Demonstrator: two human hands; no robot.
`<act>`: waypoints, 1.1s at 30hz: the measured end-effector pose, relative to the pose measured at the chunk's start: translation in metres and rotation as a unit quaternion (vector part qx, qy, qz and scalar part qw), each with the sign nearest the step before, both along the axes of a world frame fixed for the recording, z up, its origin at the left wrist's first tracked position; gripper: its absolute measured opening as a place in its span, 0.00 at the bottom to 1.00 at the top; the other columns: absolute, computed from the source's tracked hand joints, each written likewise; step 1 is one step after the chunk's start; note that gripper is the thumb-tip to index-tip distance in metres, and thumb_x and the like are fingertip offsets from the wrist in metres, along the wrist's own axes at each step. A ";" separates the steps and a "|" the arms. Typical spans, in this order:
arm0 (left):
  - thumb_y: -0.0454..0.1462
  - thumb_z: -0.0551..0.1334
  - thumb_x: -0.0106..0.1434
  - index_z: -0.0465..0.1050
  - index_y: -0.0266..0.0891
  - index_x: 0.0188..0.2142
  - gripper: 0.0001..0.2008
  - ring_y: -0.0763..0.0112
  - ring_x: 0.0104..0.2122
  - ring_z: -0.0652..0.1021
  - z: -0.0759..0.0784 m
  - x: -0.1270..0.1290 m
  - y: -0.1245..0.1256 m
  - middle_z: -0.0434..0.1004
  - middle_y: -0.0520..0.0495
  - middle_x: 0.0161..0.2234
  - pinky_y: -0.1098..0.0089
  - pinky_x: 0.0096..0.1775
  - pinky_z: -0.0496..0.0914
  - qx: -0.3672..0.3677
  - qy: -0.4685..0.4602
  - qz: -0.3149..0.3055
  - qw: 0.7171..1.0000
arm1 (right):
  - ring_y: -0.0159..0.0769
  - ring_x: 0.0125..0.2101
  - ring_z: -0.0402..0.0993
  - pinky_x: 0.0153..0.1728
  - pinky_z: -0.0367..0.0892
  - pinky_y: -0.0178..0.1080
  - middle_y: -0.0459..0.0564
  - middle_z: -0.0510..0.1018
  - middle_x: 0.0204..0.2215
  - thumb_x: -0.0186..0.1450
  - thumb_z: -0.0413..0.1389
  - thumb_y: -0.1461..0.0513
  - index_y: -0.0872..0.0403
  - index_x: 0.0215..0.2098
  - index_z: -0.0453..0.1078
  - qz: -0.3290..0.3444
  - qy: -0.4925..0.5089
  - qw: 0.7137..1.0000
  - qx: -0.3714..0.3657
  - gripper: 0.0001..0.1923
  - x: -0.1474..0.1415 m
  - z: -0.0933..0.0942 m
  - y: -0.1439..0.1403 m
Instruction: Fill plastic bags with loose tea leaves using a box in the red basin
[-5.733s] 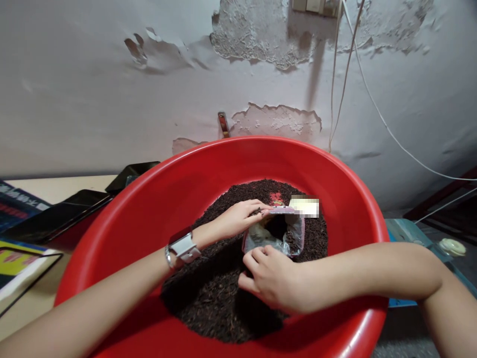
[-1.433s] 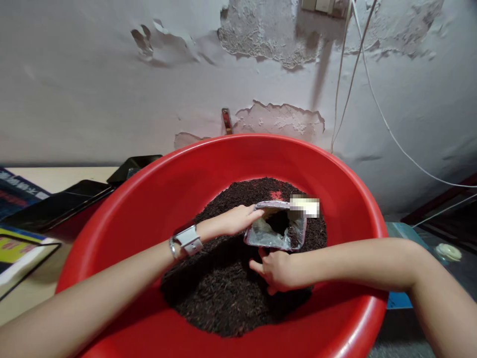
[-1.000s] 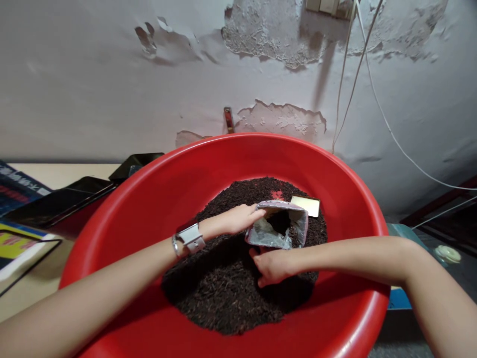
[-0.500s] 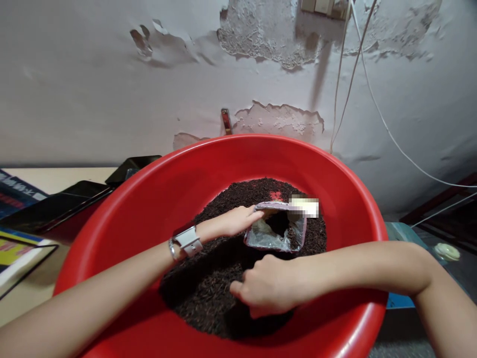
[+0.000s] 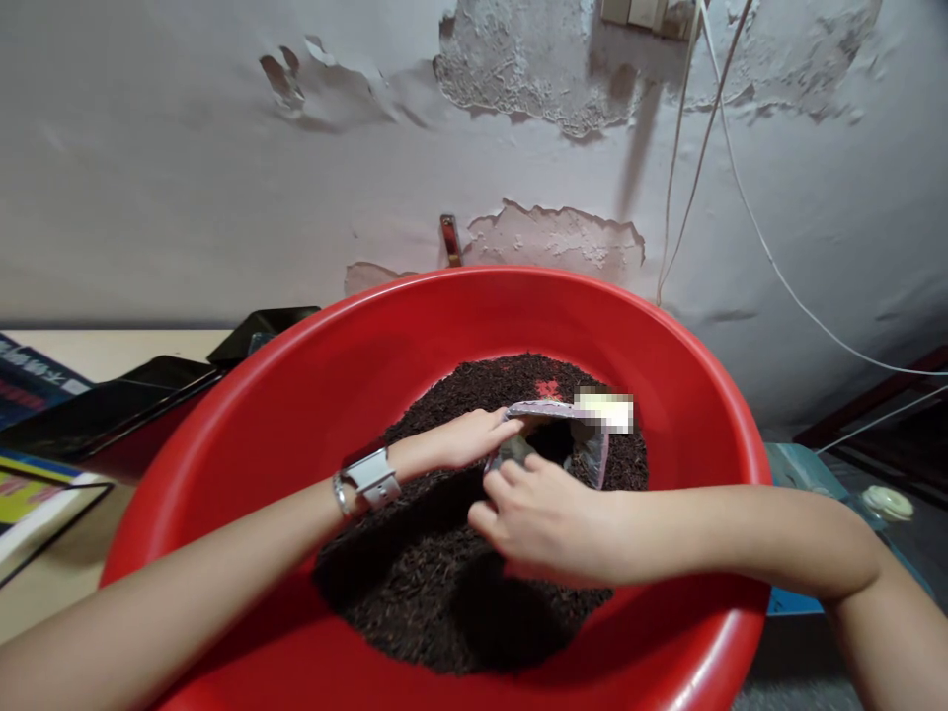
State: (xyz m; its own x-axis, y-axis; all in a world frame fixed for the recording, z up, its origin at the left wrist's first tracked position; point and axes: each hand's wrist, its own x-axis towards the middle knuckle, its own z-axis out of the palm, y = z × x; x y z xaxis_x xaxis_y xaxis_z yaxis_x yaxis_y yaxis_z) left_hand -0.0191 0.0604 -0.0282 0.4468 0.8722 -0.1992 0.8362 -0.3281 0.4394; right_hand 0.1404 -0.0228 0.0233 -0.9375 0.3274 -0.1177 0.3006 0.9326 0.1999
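A large red plastic tub [image 5: 333, 351] holds a bed of dark, loose, sliver-like pieces [image 5: 400, 583] resembling dried tea leaves. Inside it lies a plastic bag [image 5: 595, 456], its mouth facing me and some dark contents within. My left hand [image 5: 478, 437], with a pale-banded watch on the wrist, grips the left side of the bag's rim. Just in front of the bag's mouth, my right hand [image 5: 555, 523] is raised with its fingers curled together. It covers the lower part of the opening, and what its fingers hold is hidden.
Black trays [image 5: 111, 400] and printed packs [image 5: 37, 494] lie on a pale tabletop left of the tub. Behind rises a peeling wall [image 5: 370, 168] with hanging white cables [image 5: 748, 197]. A teal surface [image 5: 804, 469] and a round pale object [image 5: 887, 504] are at right.
My right hand has risen from over the dark pieces to the bag's mouth, its fingers curled. My left hand and the bag have stayed in place.
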 end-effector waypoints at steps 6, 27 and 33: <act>0.47 0.41 0.64 0.67 0.36 0.44 0.24 0.62 0.34 0.75 0.012 0.004 -0.007 0.77 0.44 0.33 0.69 0.36 0.66 -0.012 0.002 0.006 1.000 | 0.56 0.49 0.64 0.35 0.69 0.47 0.68 0.61 0.54 0.52 0.58 0.46 0.59 0.59 0.54 0.021 -0.104 0.976 -0.190 0.43 -0.009 -0.044 -0.001; 0.50 0.44 0.63 0.67 0.37 0.48 0.25 0.62 0.36 0.77 0.003 0.000 -0.003 0.78 0.44 0.39 0.69 0.39 0.67 0.004 -0.034 -0.006 0.999 | 0.62 0.57 0.53 0.50 0.60 0.52 0.75 0.55 0.56 0.44 0.58 0.39 0.68 0.61 0.46 -0.212 -0.032 0.900 -0.380 0.59 -0.017 -0.084 0.017; 0.50 0.44 0.63 0.66 0.37 0.48 0.25 0.63 0.37 0.77 -0.002 -0.002 -0.002 0.78 0.44 0.39 0.69 0.40 0.67 -0.001 -0.049 -0.004 0.999 | 0.59 0.48 0.66 0.39 0.69 0.50 0.70 0.62 0.53 0.41 0.58 0.38 0.62 0.60 0.51 -0.168 -0.086 0.884 -0.428 0.57 -0.018 -0.065 0.002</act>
State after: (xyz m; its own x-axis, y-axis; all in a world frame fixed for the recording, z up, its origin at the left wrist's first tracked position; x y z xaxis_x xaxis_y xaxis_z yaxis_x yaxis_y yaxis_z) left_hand -0.0214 0.0588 -0.0299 0.4707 0.8683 -0.1565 0.7869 -0.3330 0.5195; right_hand 0.1227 -0.0204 -0.0417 -0.7486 0.3055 -0.5884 0.6227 0.6288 -0.4657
